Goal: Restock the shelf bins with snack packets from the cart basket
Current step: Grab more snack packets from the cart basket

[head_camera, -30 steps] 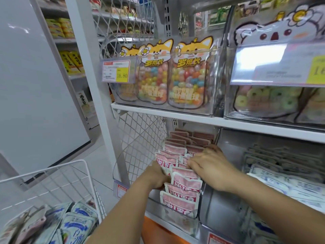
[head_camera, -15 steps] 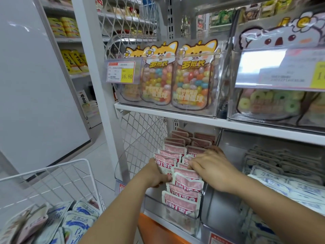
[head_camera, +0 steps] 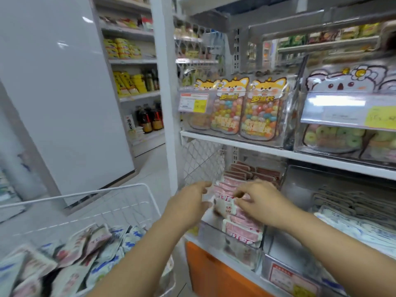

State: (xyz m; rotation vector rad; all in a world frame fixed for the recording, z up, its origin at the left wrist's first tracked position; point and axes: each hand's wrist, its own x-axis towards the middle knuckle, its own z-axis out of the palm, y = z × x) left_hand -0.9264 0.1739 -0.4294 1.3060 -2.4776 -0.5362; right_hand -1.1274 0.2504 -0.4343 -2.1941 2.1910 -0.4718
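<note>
Rows of pink snack packets (head_camera: 243,232) stand in a clear shelf bin (head_camera: 214,236) on the lower shelf. Both my hands are at that bin. My right hand (head_camera: 263,202) has curled fingers that pinch the top of a blurred pink-and-white packet (head_camera: 221,205) at the front of the rows. To the left of that packet is my left hand (head_camera: 188,203), fingers spread and straight, holding nothing that I can make out. The white wire cart basket (head_camera: 128,187) sits at lower left with several blue-white and pink packets (head_camera: 96,249) in it.
A neighbouring bin on the right holds white-and-blue packets (head_camera: 353,228). Bags of coloured candy (head_camera: 259,112) fill the bins on the shelf above. A white shelf post (head_camera: 165,103) stands between cart and bins. An orange base panel (head_camera: 214,275) runs below.
My view has swung left and pulled back. Both hands have lifted off the packet rows; the left hand has opened and drawn back, and the right now pinches a front packet.
</note>
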